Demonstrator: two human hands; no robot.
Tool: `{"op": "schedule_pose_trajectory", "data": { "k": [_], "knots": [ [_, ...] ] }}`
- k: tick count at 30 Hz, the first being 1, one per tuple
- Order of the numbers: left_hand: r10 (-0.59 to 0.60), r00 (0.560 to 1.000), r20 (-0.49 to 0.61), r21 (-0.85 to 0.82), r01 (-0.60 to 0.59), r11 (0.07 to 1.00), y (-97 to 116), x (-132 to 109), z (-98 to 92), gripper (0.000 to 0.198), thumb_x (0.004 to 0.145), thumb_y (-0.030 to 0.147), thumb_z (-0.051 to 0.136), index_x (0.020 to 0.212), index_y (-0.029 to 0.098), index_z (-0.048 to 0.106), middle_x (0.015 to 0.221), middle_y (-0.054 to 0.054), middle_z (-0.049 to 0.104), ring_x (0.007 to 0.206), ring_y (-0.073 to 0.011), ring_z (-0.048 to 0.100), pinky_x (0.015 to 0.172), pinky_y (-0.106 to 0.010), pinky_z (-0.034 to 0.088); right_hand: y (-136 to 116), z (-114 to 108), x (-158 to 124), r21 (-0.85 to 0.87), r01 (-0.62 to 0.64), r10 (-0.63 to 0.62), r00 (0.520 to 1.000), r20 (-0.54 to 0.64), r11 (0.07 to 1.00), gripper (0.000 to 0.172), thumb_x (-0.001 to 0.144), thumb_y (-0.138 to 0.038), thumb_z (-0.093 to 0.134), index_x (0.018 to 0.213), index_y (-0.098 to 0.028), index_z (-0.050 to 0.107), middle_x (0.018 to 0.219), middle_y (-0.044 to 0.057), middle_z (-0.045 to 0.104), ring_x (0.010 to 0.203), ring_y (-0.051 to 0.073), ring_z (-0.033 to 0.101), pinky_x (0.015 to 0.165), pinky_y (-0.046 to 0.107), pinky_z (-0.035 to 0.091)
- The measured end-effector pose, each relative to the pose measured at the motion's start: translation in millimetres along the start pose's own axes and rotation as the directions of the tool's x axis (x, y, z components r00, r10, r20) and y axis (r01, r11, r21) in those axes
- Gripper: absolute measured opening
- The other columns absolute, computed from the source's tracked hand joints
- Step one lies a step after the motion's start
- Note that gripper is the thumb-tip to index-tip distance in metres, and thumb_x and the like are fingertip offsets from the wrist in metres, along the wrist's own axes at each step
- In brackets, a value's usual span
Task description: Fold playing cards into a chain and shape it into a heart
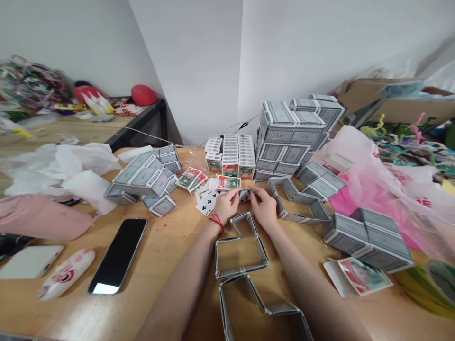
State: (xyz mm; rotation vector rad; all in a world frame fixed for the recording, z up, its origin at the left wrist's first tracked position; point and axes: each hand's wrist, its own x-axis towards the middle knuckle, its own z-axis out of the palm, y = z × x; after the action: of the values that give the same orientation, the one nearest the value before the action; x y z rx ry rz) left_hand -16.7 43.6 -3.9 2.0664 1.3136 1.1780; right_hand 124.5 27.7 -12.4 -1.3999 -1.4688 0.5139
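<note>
My left hand (227, 204) and my right hand (262, 203) pinch a small playing card piece (244, 195) between them, its details partly hidden by the fingers. Just below, a frame of joined grey-backed playing cards (241, 273) stands on edge on the table. A second card frame (245, 310) stands nearer to me, between my forearms. Loose playing cards (206, 203) lie face up beside my left hand. A card box (228, 183) rests just behind my fingers. To the right of my right hand stands another open card frame (302, 219).
Rows of card boxes (230, 154) stand by the wall. Built card blocks rise in a tall stack (284, 137) at right, with another cluster (142, 175) at left. A phone (118, 255), a mouse-shaped case (67, 274), tape (435, 284) and a pink plastic bag (391, 189) surround the work area.
</note>
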Motion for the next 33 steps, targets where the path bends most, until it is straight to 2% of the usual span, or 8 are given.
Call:
{"op": "schedule_pose_trajectory", "data": {
  "k": [4,9,13,18,23,28,33],
  "knots": [
    [0.001,1.000,-0.012,-0.055,-0.002,0.998,-0.8,0.2,0.7,0.026,0.078,0.020,0.045,0.097,0.020,0.061,0.085,-0.003,0.067,0.065,-0.0110,0.061,0.064,-0.021,0.047,4.9,0.1,2.2,-0.052,-0.003,-0.001,0.998,-0.065,0.999,0.037,0.072,-0.028,0.051,0.107,-0.017,0.053,0.084,0.006,0.062,0.068,0.016,0.057,0.066,0.029,0.047],
    [-0.018,1.000,0.011,-0.136,0.019,0.990,-1.4,0.6,2.2,0.021,0.077,0.024,0.049,0.093,0.020,0.062,0.087,-0.002,0.067,0.074,-0.0122,0.062,0.069,-0.022,0.049,-0.6,-0.6,1.0,-0.226,0.090,-0.108,0.992,-0.071,0.970,0.035,0.072,-0.025,0.049,0.104,-0.017,0.056,0.079,0.007,0.061,0.078,0.019,0.055,0.073,0.032,0.046],
    [-0.032,0.999,0.004,-0.122,0.033,0.992,-2.2,0.4,3.4,0.019,0.076,0.023,0.051,0.091,0.020,0.063,0.086,-0.001,0.067,0.074,-0.0114,0.063,0.068,-0.021,0.050,-1.3,0.5,0.4,-0.292,0.100,-0.129,0.988,-0.083,0.951,0.034,0.071,-0.022,0.048,0.103,-0.015,0.057,0.077,0.007,0.061,0.078,0.020,0.054,0.072,0.032,0.045],
    [-0.044,0.998,-0.052,-0.122,0.037,0.992,-2.8,1.3,2.8,0.019,0.078,0.023,0.049,0.089,0.019,0.063,0.086,-0.002,0.067,0.076,-0.0112,0.062,0.070,-0.021,0.050,4.3,0.9,1.0,-0.218,0.062,-0.091,0.988,-0.126,0.974,0.032,0.070,-0.016,0.044,0.098,-0.016,0.059,0.080,0.006,0.060,0.070,0.017,0.055,0.069,0.031,0.046],
    [0.000,0.997,-0.078,-0.069,-0.006,0.998,-0.9,2.6,1.7,0.017,0.077,0.020,0.049,0.086,0.019,0.063,0.085,-0.001,0.067,0.075,-0.0108,0.062,0.071,-0.021,0.049,-2.2,-0.5,-0.2,-0.086,0.137,-0.142,0.988,-0.054,0.987,0.034,0.069,-0.019,0.049,0.102,-0.019,0.056,0.086,0.006,0.060,0.074,0.016,0.056,0.070,0.030,0.047],
    [0.046,0.996,-0.077,0.014,-0.045,0.999,1.4,3.3,1.4,0.018,0.077,0.017,0.047,0.086,0.020,0.063,0.084,-0.001,0.067,0.074,-0.0112,0.062,0.068,-0.021,0.048,-9.0,-2.7,-0.9,-0.107,0.146,-0.152,0.987,-0.050,0.984,0.019,0.075,-0.028,0.050,0.087,-0.020,0.062,0.078,0.005,0.063,0.072,0.016,0.057,0.068,0.028,0.046],
    [0.039,0.993,-0.107,0.057,-0.032,0.998,1.9,3.5,1.4,0.018,0.077,0.016,0.047,0.085,0.020,0.062,0.084,-0.001,0.067,0.074,-0.0120,0.062,0.068,-0.022,0.048,-7.7,-1.9,-2.3,-0.128,0.145,-0.150,0.988,-0.028,0.981,0.020,0.078,-0.028,0.046,0.084,-0.020,0.064,0.077,0.004,0.065,0.069,0.016,0.058,0.068,0.028,0.046]
  ]
}}
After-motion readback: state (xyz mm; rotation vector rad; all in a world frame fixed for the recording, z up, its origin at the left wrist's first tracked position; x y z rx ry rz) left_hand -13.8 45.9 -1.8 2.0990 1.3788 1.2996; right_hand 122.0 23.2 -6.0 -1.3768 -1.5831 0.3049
